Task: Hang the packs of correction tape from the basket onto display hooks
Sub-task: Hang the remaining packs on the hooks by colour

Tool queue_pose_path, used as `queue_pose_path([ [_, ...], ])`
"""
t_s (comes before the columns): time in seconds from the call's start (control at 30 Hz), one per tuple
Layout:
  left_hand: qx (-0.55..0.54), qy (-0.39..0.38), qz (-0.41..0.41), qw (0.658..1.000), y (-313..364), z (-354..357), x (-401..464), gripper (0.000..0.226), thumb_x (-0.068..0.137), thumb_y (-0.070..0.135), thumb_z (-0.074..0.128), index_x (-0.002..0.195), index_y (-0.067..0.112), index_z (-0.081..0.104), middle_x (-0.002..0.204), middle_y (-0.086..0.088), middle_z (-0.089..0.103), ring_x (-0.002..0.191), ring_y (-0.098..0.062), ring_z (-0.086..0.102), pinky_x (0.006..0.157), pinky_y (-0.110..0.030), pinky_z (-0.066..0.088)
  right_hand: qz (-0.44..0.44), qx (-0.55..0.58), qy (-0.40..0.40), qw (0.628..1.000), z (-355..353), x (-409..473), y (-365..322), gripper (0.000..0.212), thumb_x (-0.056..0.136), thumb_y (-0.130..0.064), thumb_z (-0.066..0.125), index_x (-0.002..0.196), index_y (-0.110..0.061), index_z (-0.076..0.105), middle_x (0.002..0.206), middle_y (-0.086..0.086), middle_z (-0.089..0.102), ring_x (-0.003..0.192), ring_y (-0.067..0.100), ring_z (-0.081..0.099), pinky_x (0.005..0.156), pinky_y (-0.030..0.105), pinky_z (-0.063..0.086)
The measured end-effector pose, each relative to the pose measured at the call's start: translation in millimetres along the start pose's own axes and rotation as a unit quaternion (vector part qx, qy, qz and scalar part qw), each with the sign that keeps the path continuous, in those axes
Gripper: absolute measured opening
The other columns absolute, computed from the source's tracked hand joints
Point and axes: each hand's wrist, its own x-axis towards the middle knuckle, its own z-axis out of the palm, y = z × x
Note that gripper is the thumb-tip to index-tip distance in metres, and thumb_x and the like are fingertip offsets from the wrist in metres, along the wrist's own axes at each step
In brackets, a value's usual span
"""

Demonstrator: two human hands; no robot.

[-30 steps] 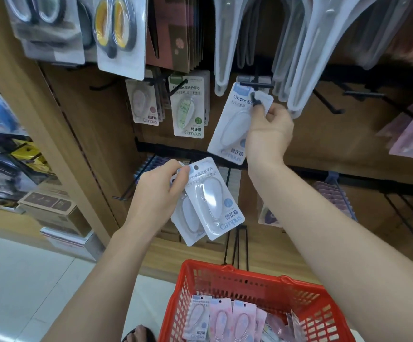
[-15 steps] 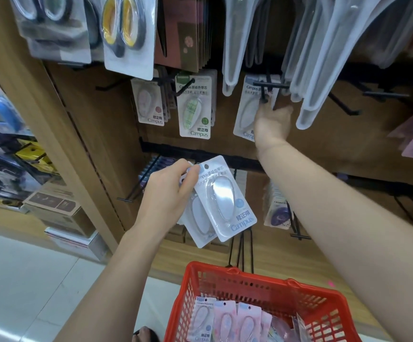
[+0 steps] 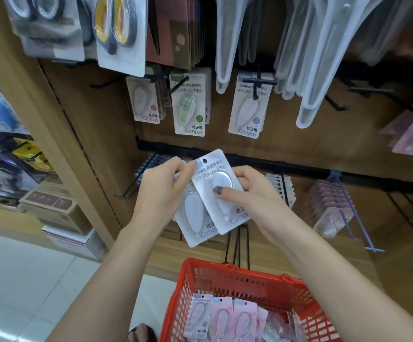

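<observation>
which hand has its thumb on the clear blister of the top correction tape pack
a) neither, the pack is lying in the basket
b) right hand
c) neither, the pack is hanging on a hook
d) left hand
b: the right hand presses its thumb on the blister of the top pack, while the left hand pinches the packs from the other side near their top edge, above the red basket.

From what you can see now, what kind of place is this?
Probably a stationery shop aisle: white carded correction tape packs and packaged scissors hang on black metal display hooks on a wooden wall, and a red plastic shopping basket holds more packs.
</observation>
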Motion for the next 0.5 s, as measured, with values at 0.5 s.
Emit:
queue_pose_path([
  [0.5, 0.011, 0.025, 0.022, 0.999, 0.4, 1.6, -0.1, 0.048, 0.100, 0.044, 0.053, 0.063, 0.020, 0.036, 0.054, 0.003, 0.040, 0.050, -0.013, 0.038, 0.050, -0.026, 0.027, -0.199, 0.116, 0.158, 0.960, -7.0, -20.5, -32.6, 0.027, 0.097, -0.008, 0.070, 0.120, -0.015, 0.057, 0.112, 0.001, 0.079, 0.105, 0.018, 0.076, 0.086, 0.039, 0.064],
])
